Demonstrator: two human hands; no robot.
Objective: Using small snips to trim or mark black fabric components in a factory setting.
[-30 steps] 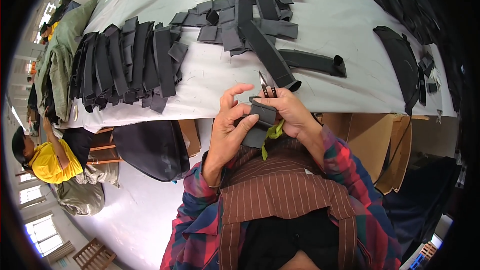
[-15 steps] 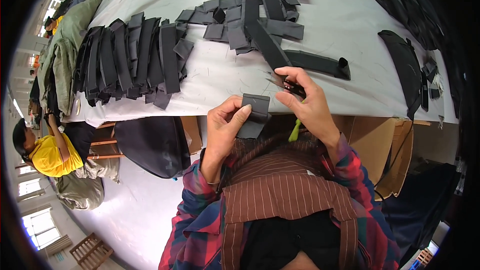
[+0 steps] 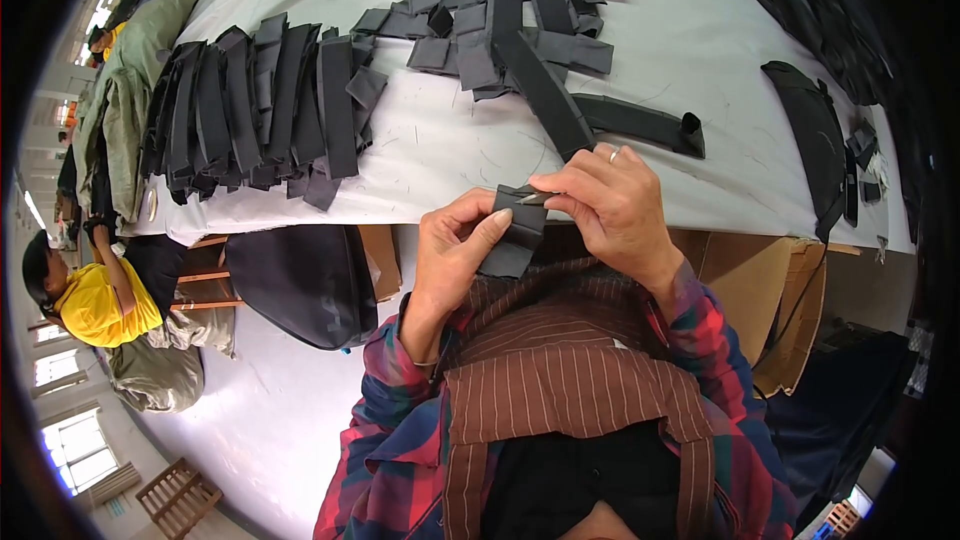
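Observation:
My left hand [image 3: 450,248] is closed, pinching a small folded dark grey fabric piece [image 3: 514,242] between thumb and fingers just off the table's front edge. At the top of that piece, my right hand [image 3: 618,208] is closed around a pair of thread snips. Only the tips of the snips [image 3: 530,199] show, touching or very near the fabric's upper edge; the rest is covered by the fingers. Beyond my hands, a dark strip [image 3: 543,95] and a curled strip [image 3: 640,127] lie on the white-covered table [image 3: 420,150].
A row of dark fabric strips [image 3: 338,110] lies at the left, and a loose heap of pieces [image 3: 475,35] farther back. Black garments [image 3: 800,20] spread along the right. Below the edge stand a cardboard box [image 3: 790,310] and a black bag [image 3: 300,285]. A person in yellow [image 3: 110,300] works at far left.
My right hand has moved left and down, bringing the snips to the fabric's top edge. Its fingers have closed in, and the green tag under it no longer shows. My left hand keeps its hold.

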